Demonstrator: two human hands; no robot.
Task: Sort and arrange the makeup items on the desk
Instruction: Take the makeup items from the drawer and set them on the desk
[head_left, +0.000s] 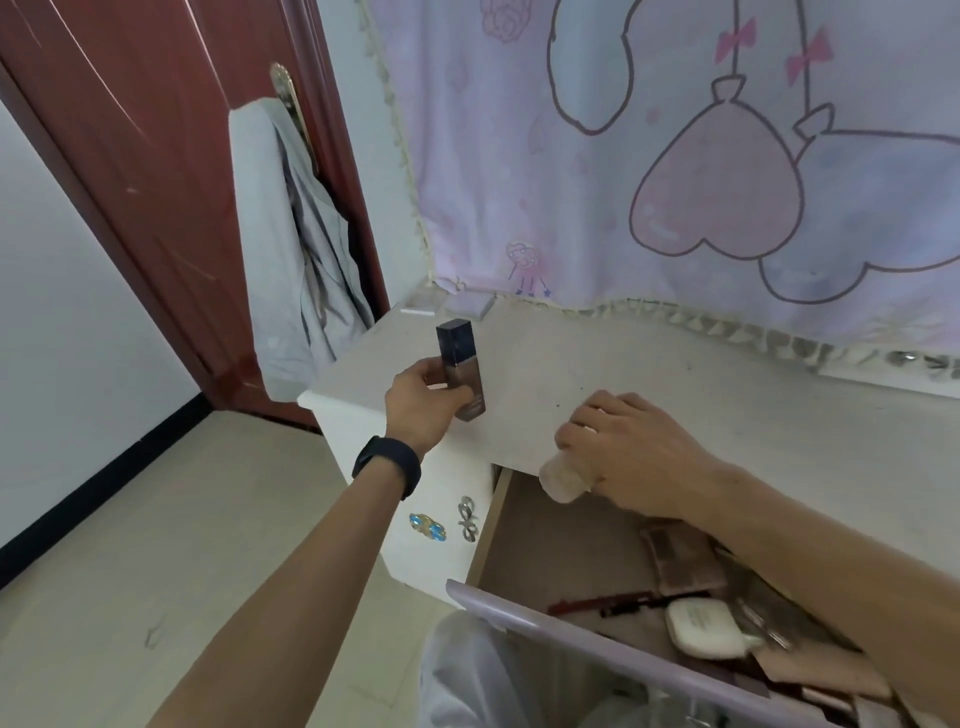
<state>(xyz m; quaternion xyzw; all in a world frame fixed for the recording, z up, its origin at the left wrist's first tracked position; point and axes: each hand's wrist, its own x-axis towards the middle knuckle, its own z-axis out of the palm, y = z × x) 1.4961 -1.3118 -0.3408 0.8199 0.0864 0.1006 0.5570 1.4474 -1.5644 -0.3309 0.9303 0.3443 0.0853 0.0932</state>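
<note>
My left hand (422, 402) grips a dark rectangular foundation bottle (460, 364) with a black cap, upright over the left end of the pale desk (701, 395). My right hand (623, 454) holds a frosted beige bottle (563, 475) at the desk's front edge, above the open drawer (597, 644). Inside the drawer lie a white compact case (704, 629), a dark red pencil (602, 603), a brownish palette (680, 561) and other makeup items, partly hidden by my right forearm.
Two flat pale compacts (470, 304) lie at the desk's back left corner under a pink cartoon curtain (675, 156). A grey garment (296, 249) hangs on the red-brown door (156, 156) left of the desk. Cabinet front carries bow-shaped handles (466, 518).
</note>
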